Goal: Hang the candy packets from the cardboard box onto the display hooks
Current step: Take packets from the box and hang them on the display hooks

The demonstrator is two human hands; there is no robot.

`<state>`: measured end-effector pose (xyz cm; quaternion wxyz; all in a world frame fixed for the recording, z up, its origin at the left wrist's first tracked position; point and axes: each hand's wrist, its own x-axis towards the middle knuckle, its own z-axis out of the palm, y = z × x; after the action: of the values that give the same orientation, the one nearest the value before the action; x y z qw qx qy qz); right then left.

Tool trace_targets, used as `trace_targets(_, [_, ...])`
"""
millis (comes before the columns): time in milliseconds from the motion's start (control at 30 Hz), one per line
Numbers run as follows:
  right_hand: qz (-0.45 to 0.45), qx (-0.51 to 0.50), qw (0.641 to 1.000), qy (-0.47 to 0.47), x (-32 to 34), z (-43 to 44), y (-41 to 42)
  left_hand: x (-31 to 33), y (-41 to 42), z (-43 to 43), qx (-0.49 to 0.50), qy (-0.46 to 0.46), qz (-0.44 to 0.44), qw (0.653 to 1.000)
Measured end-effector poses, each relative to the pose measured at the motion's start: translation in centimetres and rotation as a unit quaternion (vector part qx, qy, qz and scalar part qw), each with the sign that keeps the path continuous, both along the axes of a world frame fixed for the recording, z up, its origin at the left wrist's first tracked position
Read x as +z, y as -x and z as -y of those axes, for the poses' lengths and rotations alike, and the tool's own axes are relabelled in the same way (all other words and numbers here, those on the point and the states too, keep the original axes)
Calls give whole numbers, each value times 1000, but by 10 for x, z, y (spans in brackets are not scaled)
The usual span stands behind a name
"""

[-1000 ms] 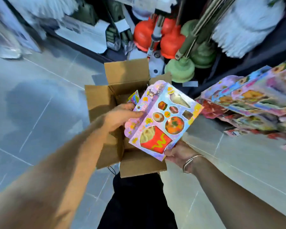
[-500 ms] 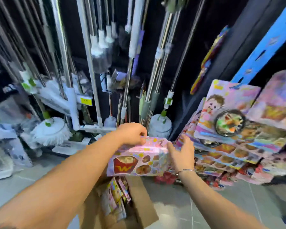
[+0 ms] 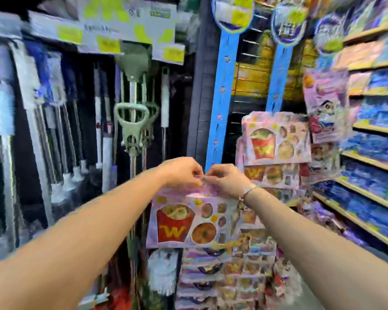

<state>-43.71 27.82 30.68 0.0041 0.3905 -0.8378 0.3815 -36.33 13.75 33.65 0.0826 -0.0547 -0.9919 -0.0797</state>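
While both the left hand (image 3: 184, 173) and right hand (image 3: 226, 180) pinch the candy packet (image 3: 188, 222) by its top edge, just left of hung packets (image 3: 276, 139), level its hole before threading; any hook is hidden.

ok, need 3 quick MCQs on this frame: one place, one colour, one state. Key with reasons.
1. Where is the held candy packet?
A. In a box
B. In front of the blue strip
C. On a right-hand shelf

2. Colour of the fries carton printed on it?
A. Red
B. Green
C. Black

3. How is it held?
A. Left hand only
B. Right hand only
C. Both hands pinch its top edge

Key: B, it hangs below the hands at the strip's foot; A, red with a yellow W; C, both hands meet at its top.
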Motion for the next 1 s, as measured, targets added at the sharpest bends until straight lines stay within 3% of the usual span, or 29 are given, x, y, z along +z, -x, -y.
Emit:
trace_targets(300, [-114, -12, 993, -6, 130, -86, 83, 116, 84, -73, -35, -18, -100, 994])
trace_targets(433, [-125, -12, 991, 45, 176, -113, 120, 159, 119, -100, -24, -21, -155, 987])
trace_targets(767, [-214, -47, 972, 82, 246, -128, 184, 205, 188, -140, 158, -35, -339, 927])
trace_targets(1000, [-215, -116, 964, 104, 264, -112, 226, 225, 220, -141, 223, -87, -367, 899])
